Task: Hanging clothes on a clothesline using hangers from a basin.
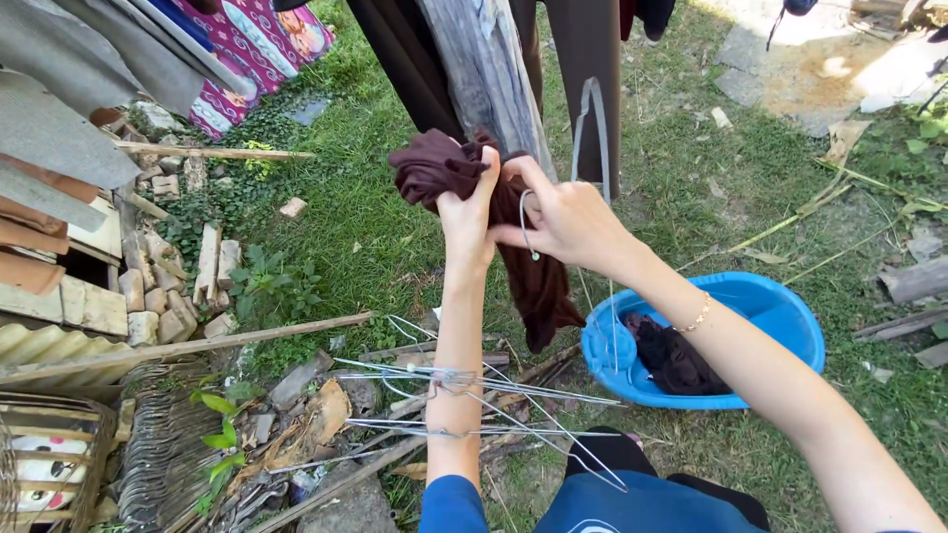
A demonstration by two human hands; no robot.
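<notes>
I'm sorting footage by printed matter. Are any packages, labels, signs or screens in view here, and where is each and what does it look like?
No packages, labels, signs or screens show.
Nearest to printed matter: a patterned cloth, top left, magenta with light motifs.
Printed picture in a woven basket, bottom left, white and pink.

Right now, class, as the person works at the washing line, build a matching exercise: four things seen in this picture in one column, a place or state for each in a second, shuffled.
Things:
1. maroon garment
2. blue basin
3. bundle of wire hangers
4. gold bracelet

Places or states:
A. hung over the left forearm
B. on the grass, holding dark laundry
C. around the right wrist
D. gripped by both hands

Pairs: 1-D, 2-B, 3-A, 4-C
</notes>
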